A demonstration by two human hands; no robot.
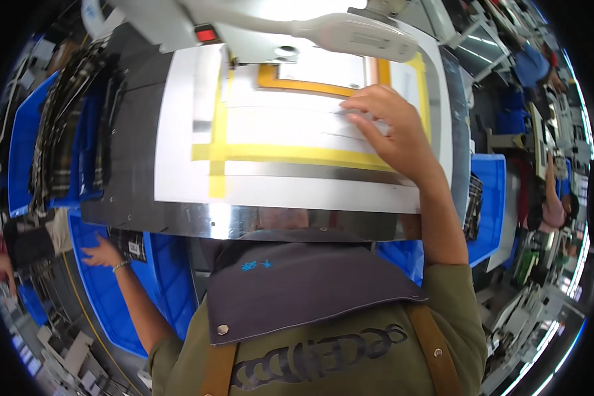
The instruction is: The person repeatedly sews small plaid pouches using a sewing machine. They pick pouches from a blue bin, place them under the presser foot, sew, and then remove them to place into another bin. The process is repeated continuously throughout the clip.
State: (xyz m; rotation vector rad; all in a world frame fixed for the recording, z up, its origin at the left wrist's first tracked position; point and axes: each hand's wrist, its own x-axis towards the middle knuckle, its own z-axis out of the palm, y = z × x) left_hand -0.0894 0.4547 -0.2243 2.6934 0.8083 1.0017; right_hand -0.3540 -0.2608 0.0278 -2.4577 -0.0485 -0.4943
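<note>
Blue bin (pixel 105 297) below, the left hand (pixel 104 252) hangs spread-fingered, seemingly to pick, needing a pinch on dark cloth (pixel 129 239); right hand (pixel 393 119) curled, its hold unclear.

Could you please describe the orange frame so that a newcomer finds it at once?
Start at the metal table in the middle, then the white sheet on it. On the far part of this sheet, by the right hand, is the frame. Its orange colour sets it apart from the paler yellow tape nearby.
</note>
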